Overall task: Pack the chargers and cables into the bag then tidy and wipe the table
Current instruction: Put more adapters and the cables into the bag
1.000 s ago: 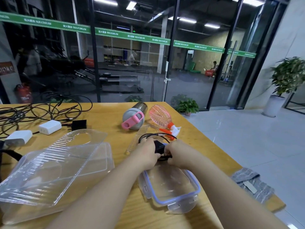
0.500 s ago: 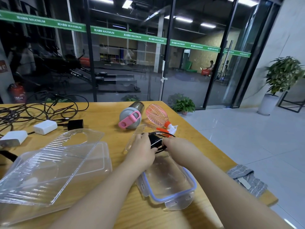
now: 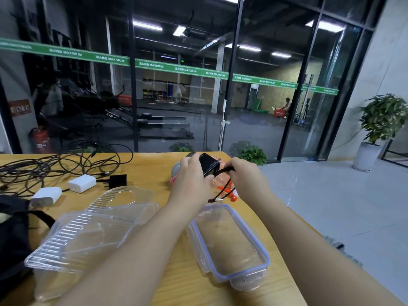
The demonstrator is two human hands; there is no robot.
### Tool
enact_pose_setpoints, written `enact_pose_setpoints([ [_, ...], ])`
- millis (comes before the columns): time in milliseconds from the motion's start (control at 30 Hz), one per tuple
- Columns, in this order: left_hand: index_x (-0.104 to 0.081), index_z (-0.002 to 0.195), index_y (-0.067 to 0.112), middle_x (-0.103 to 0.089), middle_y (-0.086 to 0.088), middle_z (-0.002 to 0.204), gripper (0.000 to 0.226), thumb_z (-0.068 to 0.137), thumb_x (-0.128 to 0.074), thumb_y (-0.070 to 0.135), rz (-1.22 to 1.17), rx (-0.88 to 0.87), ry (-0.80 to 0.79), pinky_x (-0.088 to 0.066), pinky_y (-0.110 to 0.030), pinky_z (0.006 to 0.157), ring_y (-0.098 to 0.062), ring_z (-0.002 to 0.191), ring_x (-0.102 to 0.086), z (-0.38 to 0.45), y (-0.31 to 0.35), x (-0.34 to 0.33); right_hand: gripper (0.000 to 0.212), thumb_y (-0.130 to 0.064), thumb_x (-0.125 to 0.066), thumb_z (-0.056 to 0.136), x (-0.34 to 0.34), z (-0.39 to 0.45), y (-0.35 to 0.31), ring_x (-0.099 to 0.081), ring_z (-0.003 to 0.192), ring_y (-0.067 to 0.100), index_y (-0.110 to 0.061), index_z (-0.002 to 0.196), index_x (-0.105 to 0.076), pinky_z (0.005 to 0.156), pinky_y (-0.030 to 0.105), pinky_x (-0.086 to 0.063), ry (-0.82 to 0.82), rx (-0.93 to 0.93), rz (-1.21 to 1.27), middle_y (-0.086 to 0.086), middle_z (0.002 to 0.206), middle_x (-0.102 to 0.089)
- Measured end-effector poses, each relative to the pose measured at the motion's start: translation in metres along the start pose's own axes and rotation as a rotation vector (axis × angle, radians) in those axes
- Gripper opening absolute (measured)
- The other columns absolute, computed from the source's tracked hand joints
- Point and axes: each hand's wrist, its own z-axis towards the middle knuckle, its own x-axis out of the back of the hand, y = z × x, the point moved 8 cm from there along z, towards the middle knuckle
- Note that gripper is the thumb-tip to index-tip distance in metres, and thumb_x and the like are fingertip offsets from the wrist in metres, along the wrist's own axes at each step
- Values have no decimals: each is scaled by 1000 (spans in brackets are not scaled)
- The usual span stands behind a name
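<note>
On the near side, a clear box (image 3: pixel 229 246) with a blue-edged rim, open; left of it, clear ribbed trays (image 3: pixel 88 228), overlapping. Farther back, a pink bottle (image 3: pixel 223 183) lying down, partly hidden. Beyond the glass wall, two potted plants (image 3: pixel 383 120) (image 3: pixel 249 152) and a red extinguisher (image 3: pixel 40 140).

Single head-worn wide-angle view, no second view to share coverage. It looks forward and slightly down from the person's position at the near edge of the desk (image 3: pixel 143 164). Both forearms enter from the bottom edge; the hands sit close, near frame centre. A glass wall (image 3: pixel 176 96) fills the upper half, beyond the desk.
</note>
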Motion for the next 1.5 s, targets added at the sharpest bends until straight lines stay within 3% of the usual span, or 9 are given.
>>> enact_pose_setpoints([
  [300, -23, 144, 17, -28, 0, 142, 62, 91, -55, 24, -30, -31, 66, -27, -16, 86, -15, 122, -41, -1, 10, 73, 25, -8, -42, 94, 30, 8, -52, -56, 91, 21, -16, 109, -61, 74, 32, -46, 176, 82, 77, 3, 101, -66],
  [467, -23, 144, 20, -32, 2, 139, 63, 90, -56, 28, -14, -67, 129, -38, -25, 91, -16, 112, -49, -10, 11, 126, 24, -6, -44, 95, 48, 5, -100, -58, 91, 19, -13, 110, -61, 72, 27, -42, 242, 187, 183, 3, 102, -66],
  [567, -24, 144, 22, -33, 4, 138, 63, 90, -56, 29, -6, -79, 148, -34, -22, 89, -10, 111, -46, -20, 4, 159, 23, -3, -46, 94, 55, 0, -133, -59, 85, 17, -12, 105, -64, 70, 22, -45, 282, 255, 286, 2, 96, -66],
  [667, -25, 144, 23, -36, 6, 135, 63, 90, -57, 29, 4, -71, 175, -30, -18, 83, 5, 86, -47, -34, -9, 190, 20, -3, -49, 93, 50, -6, -167, -55, 79, 11, -11, 103, -64, 63, 11, -41, 291, 315, 363, -3, 89, -62],
  [733, -25, 144, 23, -36, 8, 133, 63, 90, -57, 29, 17, -45, 194, -27, -14, 79, 14, 78, -42, -45, -22, 211, 19, -2, -51, 93, 43, -10, -191, -57, 79, 13, -11, 103, -64, 67, 16, -46, 277, 348, 412, -3, 89, -61],
  [867, -30, 141, 26, -39, 12, 123, 60, 89, -59, 29, 41, -4, 230, -32, -20, 86, -2, 100, -48, -65, -52, 250, 18, -3, -52, 92, 24, -19, -238, -61, 84, 18, -11, 102, -64, 75, 34, -52, 224, 400, 500, 3, 92, -66],
  [1067, -29, 143, 28, -38, 12, 137, 66, 86, -62, 32, 86, 65, 271, -40, -40, 102, -12, 121, -47, -91, -94, 299, 18, -4, -52, 93, -2, -26, -297, -54, 74, 8, -13, 102, -64, 67, 24, -46, 149, 486, 566, -6, 87, -60],
  [1300, -29, 144, 24, -37, 13, 134, 63, 88, -59, 28, 171, 121, 328, -31, -30, 105, -10, 126, -38, -116, -138, 339, 16, -7, -51, 94, -33, -31, -341, -45, 55, 0, -14, 101, -64, 52, 14, -35, 86, 559, 618, -12, 73, -56],
  [1500, -37, 138, 20, -44, 3, 119, 53, 90, -56, 30, 271, 326, 324, -33, -25, 87, -13, 111, -44, -141, -204, 369, 14, -7, -53, 93, -45, -33, -359, -48, 54, -5, -14, 98, -63, 52, 11, -37, 34, 573, 697, -18, 67, -51],
])
